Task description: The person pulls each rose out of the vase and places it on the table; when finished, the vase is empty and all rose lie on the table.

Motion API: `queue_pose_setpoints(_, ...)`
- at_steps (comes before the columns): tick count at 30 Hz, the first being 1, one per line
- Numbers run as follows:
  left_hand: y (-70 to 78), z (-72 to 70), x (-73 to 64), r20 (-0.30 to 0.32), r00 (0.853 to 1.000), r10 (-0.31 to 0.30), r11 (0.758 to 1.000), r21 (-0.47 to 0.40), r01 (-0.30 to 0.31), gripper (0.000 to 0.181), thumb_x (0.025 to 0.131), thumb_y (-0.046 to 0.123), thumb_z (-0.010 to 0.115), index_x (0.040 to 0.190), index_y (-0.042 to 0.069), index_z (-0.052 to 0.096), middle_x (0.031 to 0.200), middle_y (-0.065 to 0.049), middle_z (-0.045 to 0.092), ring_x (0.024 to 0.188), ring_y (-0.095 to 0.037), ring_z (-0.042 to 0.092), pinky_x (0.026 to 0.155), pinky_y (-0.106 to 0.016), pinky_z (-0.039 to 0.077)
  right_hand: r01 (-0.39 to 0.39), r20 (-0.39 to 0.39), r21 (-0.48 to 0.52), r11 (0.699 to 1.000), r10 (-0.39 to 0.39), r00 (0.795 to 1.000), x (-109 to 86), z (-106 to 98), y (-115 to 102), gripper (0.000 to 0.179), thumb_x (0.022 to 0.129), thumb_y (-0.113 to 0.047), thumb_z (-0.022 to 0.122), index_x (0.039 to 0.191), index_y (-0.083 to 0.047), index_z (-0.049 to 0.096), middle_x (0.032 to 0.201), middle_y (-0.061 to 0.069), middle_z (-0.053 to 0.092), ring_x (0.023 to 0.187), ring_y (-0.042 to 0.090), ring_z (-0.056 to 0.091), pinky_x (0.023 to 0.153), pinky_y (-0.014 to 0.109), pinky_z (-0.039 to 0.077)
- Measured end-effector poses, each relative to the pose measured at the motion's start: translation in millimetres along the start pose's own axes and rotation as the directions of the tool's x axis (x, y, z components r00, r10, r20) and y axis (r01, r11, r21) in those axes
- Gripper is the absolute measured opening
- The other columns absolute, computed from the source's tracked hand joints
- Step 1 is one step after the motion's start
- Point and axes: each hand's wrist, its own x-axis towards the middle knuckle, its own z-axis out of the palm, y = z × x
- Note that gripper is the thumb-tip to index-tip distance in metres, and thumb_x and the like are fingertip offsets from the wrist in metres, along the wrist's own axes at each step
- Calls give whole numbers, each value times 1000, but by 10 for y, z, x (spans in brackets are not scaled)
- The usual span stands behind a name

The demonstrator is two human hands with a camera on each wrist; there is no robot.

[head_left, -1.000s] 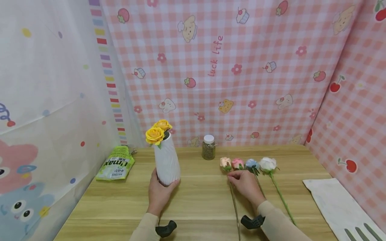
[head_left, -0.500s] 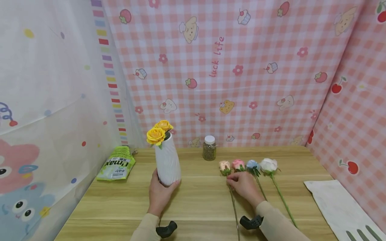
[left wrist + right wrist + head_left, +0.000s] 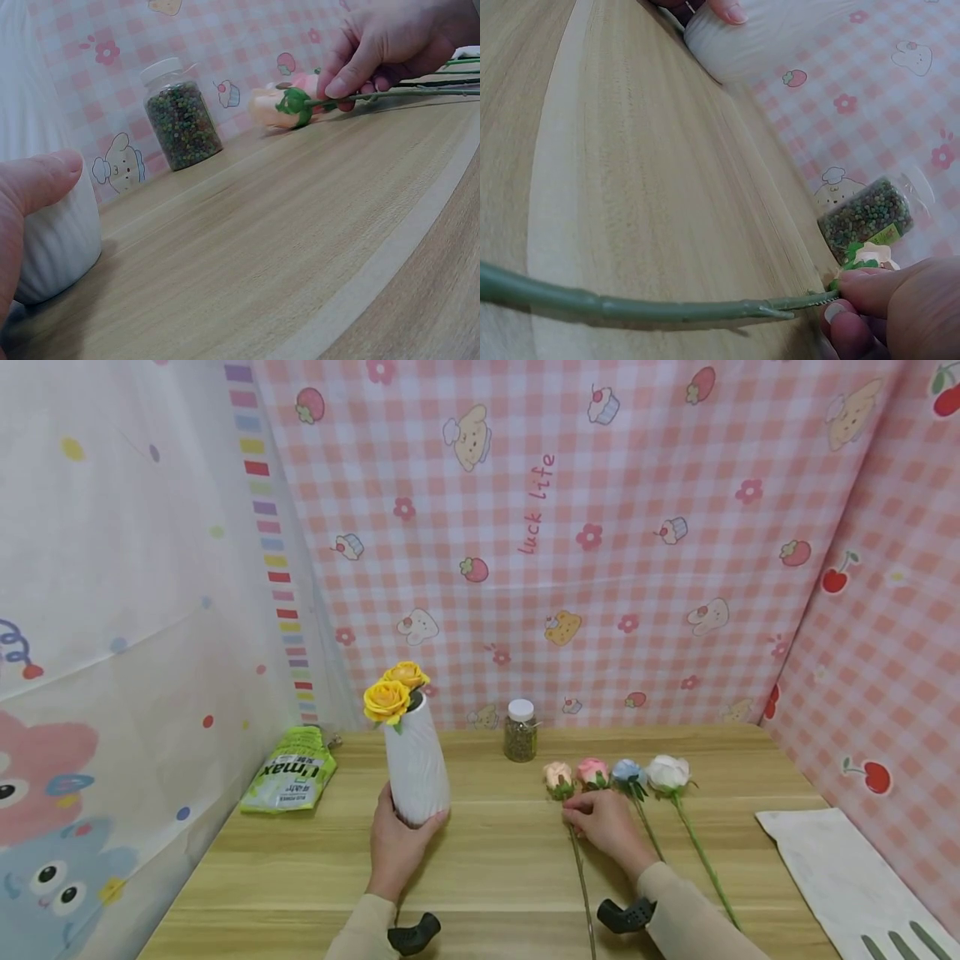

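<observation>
A white ribbed vase (image 3: 417, 764) stands on the table with two yellow roses (image 3: 387, 700) in its mouth. My left hand (image 3: 397, 847) grips the vase near its base, the thumb across its front in the left wrist view. To the right, my right hand (image 3: 609, 827) pinches the stem of a peach rose (image 3: 558, 779) just below its bloom. That rose lies low at the table, its stem pointing toward me. Beside it lie a pink rose (image 3: 592, 772), a blue rose (image 3: 628, 773) and a white rose (image 3: 669, 772). The right hand and forearm hide parts of the pink and blue roses' stems.
A white-capped jar (image 3: 521, 732) of small dark beads stands at the back, between vase and roses. On the left lies a green snack pouch (image 3: 291, 770). A white cloth (image 3: 832, 868) lies at the right edge. Patterned curtains (image 3: 570, 543) enclose the table.
The right hand and the peach rose have moved slightly left and toward me, widening the gap to the pink rose. The left hand and vase have stayed in place.
</observation>
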Motion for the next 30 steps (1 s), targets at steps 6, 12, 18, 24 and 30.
queue_pose_setpoints(6,18,14,8,-4,1000,9,1000,5,-8,101,67,44,86,145,7,34,134,-15,50,121,-30,50,99,-49,41,4,-3,-10,1000,-4,1000,-17,-41,3,7,86,-15,73,92,-14,77,73,-5,68,59,10,59,54,27,48)
queue_pose_setpoints(12,27,9,0,4,1000,-6,1000,-1,6,101,68,42,87,145,7,33,135,-14,48,122,-30,49,100,-50,40,0,-34,-15,1000,-1,999,-56,-129,-54,10,86,-16,73,94,-12,77,71,-4,68,56,9,60,51,26,49)
queue_pose_setpoints(18,12,-5,-1,-4,1000,-16,1000,-4,16,101,67,42,87,145,8,33,134,-14,49,121,-30,49,98,-49,41,60,-55,-24,998,-61,997,-68,-275,-302,15,89,-19,71,100,-9,75,76,2,69,59,10,61,50,26,49)
queue_pose_setpoints(24,0,-9,11,-3,1000,-22,1000,10,22,101,67,47,86,145,9,33,134,-13,49,121,-29,49,99,-48,41,145,-22,19,989,-144,989,-53,-384,-673,19,92,-25,68,106,-14,73,88,0,70,70,11,64,59,27,52)
queue_pose_setpoints(30,5,8,14,8,1000,-16,1000,-8,16,99,68,47,85,144,10,34,134,-11,49,120,-27,49,99,-48,41,233,-12,60,971,-232,973,-39,-474,-1118,22,91,-34,67,107,-19,73,94,-6,71,81,10,64,66,29,53)
